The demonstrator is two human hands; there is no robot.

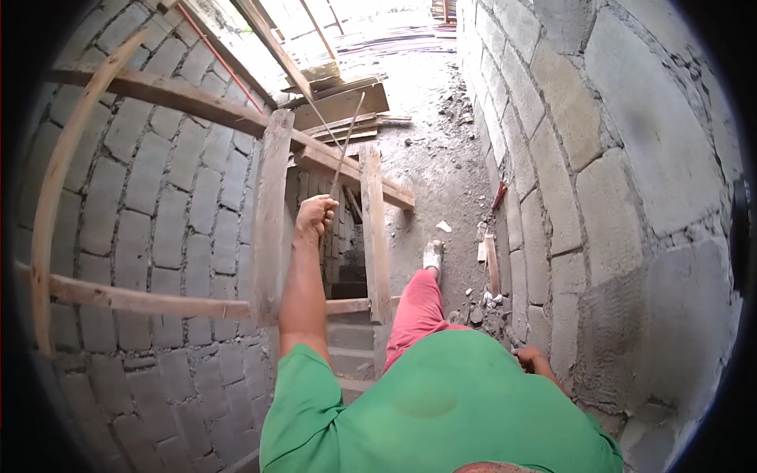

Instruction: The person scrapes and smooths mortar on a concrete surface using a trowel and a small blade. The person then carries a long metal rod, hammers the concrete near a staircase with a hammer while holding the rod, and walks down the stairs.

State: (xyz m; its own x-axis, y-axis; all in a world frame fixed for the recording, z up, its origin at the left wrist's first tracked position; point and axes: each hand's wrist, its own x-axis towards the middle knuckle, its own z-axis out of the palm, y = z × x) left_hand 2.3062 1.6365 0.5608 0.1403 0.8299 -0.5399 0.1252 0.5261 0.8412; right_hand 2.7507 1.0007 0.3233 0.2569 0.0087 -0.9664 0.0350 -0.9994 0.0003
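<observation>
My left hand (pixel 317 213) is closed in a fist around a thin brown rod (pixel 347 146), which slants up and away from me, beside an upright wooden post (pixel 272 213). What the rod is made of I cannot tell for sure. Low on the right, my right hand (pixel 532 359) is partly covered by my green shirt, close to the block wall. Its fingers look curled around a small greyish thing (pixel 516 344), too little of which shows to name.
Wooden rails (pixel 165 93) and a second post (pixel 374 236) form a frame on my left over concrete steps (pixel 351 339). A grey block wall (pixel 599 181) runs along my right. Boards (pixel 343 102) are piled ahead; rubble and a wood strip (pixel 491 264) lie on the dirt floor (pixel 426 173).
</observation>
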